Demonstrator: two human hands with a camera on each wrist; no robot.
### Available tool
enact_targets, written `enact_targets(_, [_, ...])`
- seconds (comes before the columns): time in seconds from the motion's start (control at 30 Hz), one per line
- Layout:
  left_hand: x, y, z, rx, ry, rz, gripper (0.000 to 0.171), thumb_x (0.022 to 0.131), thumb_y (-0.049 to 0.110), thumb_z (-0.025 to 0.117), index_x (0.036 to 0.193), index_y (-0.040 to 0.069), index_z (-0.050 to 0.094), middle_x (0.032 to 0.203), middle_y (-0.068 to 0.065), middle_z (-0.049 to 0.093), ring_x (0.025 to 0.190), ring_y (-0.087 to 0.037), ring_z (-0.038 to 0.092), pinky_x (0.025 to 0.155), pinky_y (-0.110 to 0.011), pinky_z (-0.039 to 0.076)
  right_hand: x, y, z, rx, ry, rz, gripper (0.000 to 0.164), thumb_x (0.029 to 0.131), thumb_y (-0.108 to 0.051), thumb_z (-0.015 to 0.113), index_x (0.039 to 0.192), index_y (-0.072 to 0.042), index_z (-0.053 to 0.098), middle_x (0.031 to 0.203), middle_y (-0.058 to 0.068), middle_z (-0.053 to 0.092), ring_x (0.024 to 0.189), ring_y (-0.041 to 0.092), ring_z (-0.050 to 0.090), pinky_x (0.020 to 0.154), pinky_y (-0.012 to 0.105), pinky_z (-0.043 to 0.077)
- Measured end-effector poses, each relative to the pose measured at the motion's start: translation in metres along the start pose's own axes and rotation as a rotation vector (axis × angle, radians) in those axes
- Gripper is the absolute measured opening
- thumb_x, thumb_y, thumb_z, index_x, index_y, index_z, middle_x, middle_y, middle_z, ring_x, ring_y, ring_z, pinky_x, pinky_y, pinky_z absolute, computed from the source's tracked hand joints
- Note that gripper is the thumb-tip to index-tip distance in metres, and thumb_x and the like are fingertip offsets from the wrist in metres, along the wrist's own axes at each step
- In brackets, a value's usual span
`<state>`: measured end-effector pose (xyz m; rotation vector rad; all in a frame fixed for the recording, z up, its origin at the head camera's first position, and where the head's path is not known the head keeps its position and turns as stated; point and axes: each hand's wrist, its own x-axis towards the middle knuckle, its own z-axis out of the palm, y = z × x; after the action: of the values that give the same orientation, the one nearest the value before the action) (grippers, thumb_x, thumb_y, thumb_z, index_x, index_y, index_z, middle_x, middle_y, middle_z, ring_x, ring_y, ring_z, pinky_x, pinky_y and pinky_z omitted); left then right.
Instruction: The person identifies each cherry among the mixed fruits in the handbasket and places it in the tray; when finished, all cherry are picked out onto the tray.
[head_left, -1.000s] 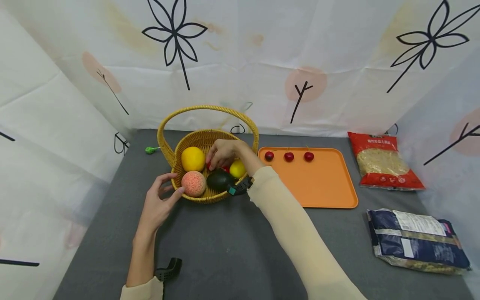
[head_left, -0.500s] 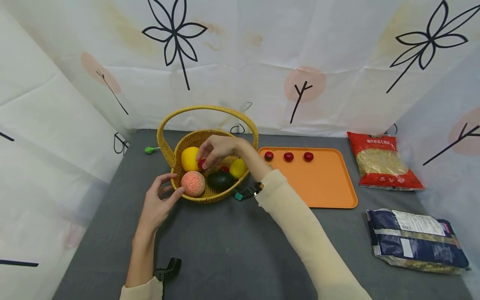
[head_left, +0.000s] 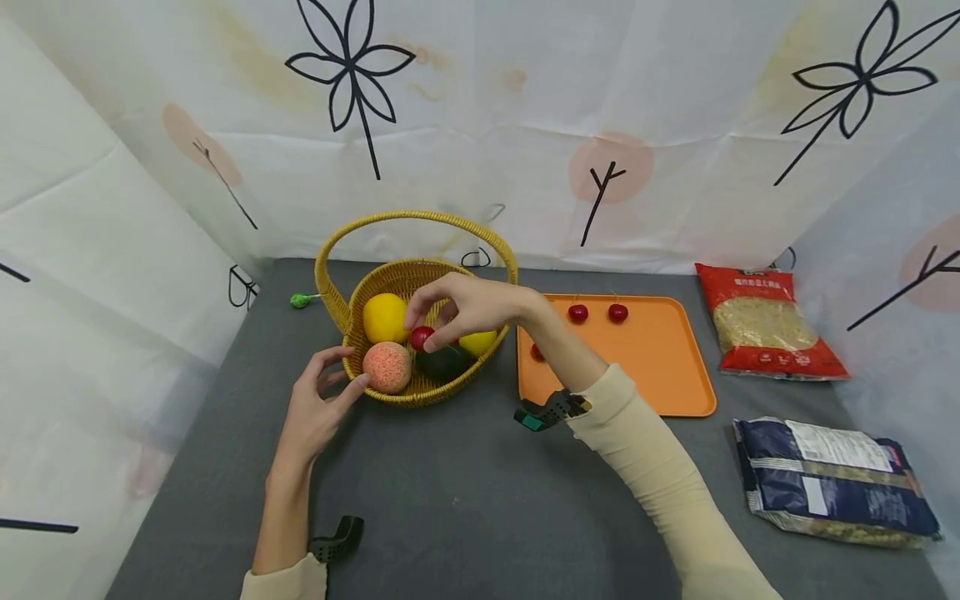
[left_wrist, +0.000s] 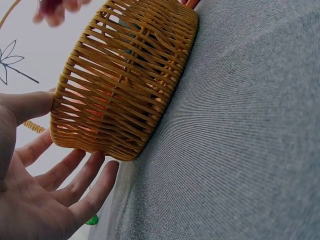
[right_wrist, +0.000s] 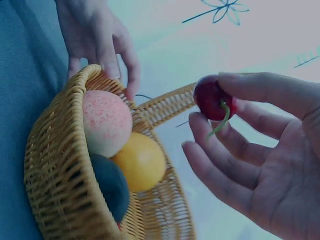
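Right grip (head_left: 480,302) pinches a round, dark-red, green-stemmed cherry (right_wrist: 212,100) above the yellow woven basket (head_left: 405,401). Left grip (head_left: 317,410) spread, fingers touching the basket's side. Judgement: light pinch, likely smooth skin; lift well clear of the basket, left grip steadying it.

We get soft, even light across the head view, with faint shadows on the bench (head_left: 450,492). Our right wrist view runs bluish and hazy, its backdrop (right_wrist: 280,40) washed out; in the left wrist view, the right hand's fingers (left_wrist: 56,19) blur at top left.
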<state>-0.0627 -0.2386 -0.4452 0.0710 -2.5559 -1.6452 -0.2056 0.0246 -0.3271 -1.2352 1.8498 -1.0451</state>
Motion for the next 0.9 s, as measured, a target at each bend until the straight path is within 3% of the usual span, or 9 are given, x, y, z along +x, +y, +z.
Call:
enact_targets(0.27, [-0.007, 0.025, -0.001, -0.005, 0.0, 0.001, 0.052, 0.09, 0.019, 0.069, 0.136, 0.005, 0.048, 0.142, -0.015, 0.045, 0.118, -0.036, 0.057, 0.076, -0.012, 0.05, -0.067, -0.009, 0.001, 0.064, 0.072, -0.04, 0.032, 0.087, -0.014, 0.072, 0.117, -0.01, 0.063, 0.118, 0.007, 0.062, 0.089, 0.023, 0.068, 0.076, 0.038, 0.057])
enact_targets(0.47, [-0.008, 0.03, -0.002, 0.01, 0.001, -0.003, 0.051, 0.091, 0.019, 0.068, 0.136, 0.005, 0.048, 0.141, -0.014, 0.046, 0.117, -0.034, 0.057, 0.076, -0.014, 0.051, -0.117, -0.001, 0.002, 0.071, 0.183, -0.035, 0.034, 0.085, -0.012, 0.073, 0.118, -0.015, 0.064, 0.115, 0.005, 0.057, 0.092, 0.023, 0.067, 0.079, 0.037, 0.058])
enact_targets(0.67, [-0.007, 0.03, -0.002, 0.013, 0.0, -0.016, 0.051, 0.091, 0.02, 0.068, 0.136, 0.007, 0.048, 0.141, -0.014, 0.046, 0.118, -0.034, 0.056, 0.075, -0.013, 0.05, -0.154, 0.019, 0.002, 0.013, 0.352, 0.089, 0.035, 0.086, -0.016, 0.074, 0.118, -0.014, 0.061, 0.107, 0.004, 0.065, 0.078, 0.025, 0.069, 0.076, 0.036, 0.059])
enact_targets(0.9, [-0.008, 0.031, -0.002, 0.012, 0.0, -0.02, 0.052, 0.091, 0.021, 0.068, 0.136, 0.006, 0.048, 0.142, -0.014, 0.046, 0.12, -0.036, 0.056, 0.075, -0.012, 0.049, -0.179, 0.067, 0.008, -0.032, 0.48, 0.259, 0.03, 0.087, -0.022, 0.073, 0.115, -0.017, 0.063, 0.114, 0.007, 0.063, 0.08, 0.034, 0.067, 0.064, 0.031, 0.056])
